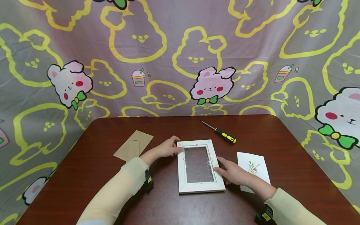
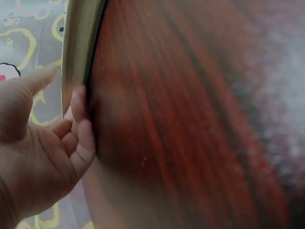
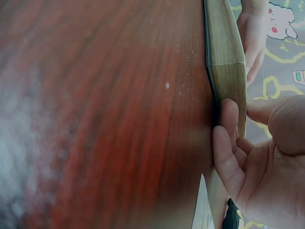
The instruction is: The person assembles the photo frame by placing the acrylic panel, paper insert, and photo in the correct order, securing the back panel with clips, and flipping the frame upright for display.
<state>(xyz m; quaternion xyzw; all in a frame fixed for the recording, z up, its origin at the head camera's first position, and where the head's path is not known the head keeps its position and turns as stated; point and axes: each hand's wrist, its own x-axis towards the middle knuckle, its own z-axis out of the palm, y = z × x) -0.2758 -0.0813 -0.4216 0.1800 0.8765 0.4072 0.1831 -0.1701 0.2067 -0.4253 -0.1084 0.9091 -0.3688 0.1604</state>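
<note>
A white picture frame (image 1: 202, 187) lies at the middle of the table, with a clear pane (image 1: 198, 165) inside it. My left hand (image 1: 167, 148) grips its upper left side, thumb over the top face. On the opposite side my right hand (image 1: 235, 173) holds the frame between its thumb and fingers. The left wrist view shows fingertips of the left hand (image 2: 45, 157) against the wood-toned edge of the frame (image 2: 85, 38). Similarly, fingers of the right hand (image 3: 271, 176) press the frame's edge (image 3: 226, 45) in the right wrist view. Whether the frame sits fully on the table cannot be told.
Behind the frame, to the right, lies a black and yellow screwdriver (image 1: 225, 136). A white card with a floral print (image 1: 257, 161) lies partly under my right forearm. A brown backing board (image 1: 143, 139) rests left of my left hand. Patterned cloth (image 1: 168, 72) surrounds the table (image 1: 92, 150).
</note>
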